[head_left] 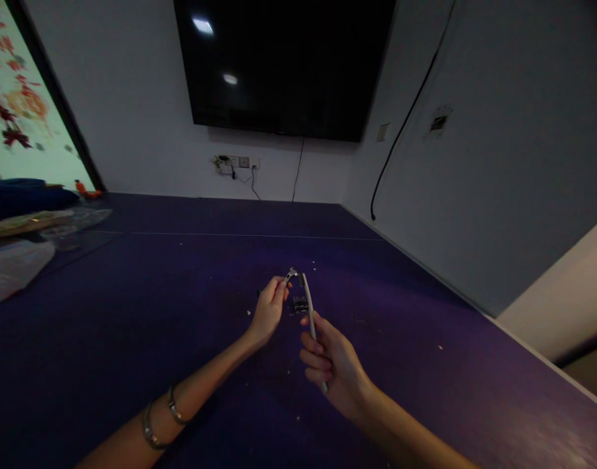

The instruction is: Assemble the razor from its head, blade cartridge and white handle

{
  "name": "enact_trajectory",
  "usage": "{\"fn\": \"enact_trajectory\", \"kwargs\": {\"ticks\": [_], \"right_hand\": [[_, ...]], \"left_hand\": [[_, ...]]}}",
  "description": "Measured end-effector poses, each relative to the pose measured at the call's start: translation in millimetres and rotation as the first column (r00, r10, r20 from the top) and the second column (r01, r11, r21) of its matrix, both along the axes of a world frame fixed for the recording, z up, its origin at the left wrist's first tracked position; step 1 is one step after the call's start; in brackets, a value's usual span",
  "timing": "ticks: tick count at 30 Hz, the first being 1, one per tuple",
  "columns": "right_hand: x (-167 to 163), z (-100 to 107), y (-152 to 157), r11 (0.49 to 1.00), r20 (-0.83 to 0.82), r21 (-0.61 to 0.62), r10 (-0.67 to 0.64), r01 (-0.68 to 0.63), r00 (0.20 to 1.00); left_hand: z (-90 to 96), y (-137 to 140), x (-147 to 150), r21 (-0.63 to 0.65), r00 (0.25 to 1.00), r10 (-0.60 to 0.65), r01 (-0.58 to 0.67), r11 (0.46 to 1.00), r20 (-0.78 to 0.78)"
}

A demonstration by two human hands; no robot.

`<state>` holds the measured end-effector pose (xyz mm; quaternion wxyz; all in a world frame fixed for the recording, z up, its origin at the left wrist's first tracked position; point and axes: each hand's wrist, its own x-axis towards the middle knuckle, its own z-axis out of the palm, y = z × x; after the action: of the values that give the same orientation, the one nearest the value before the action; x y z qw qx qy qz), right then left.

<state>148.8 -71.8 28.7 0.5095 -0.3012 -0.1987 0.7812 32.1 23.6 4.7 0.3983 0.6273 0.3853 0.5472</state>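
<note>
My left hand [270,309] is closed on a small silvery metal piece [291,273] that sticks out past the fingertips; its kind is not clear. My right hand [335,365] grips a long, slim, pale handle [308,296], held nearly upright. At the handle's top a short dark part points toward the metal piece. The two ends are very close together, and I cannot tell whether they touch. Below them, a small dark ridged object [301,304] lies on the purple surface, partly behind the handle.
Small white bits are scattered over the purple surface [220,391]. At the left lie a clear plastic bag [76,221], a white bag [17,267], dark blue cloth [29,197] and an orange item [87,191]. A cable [408,120] hangs on the right wall; a television [283,65] hangs ahead.
</note>
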Motion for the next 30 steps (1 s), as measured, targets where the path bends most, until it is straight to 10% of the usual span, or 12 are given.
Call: {"fn": "enact_trajectory", "kwargs": {"ticks": [30], "right_hand": [[-9,-4,2,0.996,-0.036,0.049,-0.077,0.079,0.996]], "left_hand": [[-1.1,-4,1,0.01,1.0,-0.013,0.013,1.0,-0.009]]}}
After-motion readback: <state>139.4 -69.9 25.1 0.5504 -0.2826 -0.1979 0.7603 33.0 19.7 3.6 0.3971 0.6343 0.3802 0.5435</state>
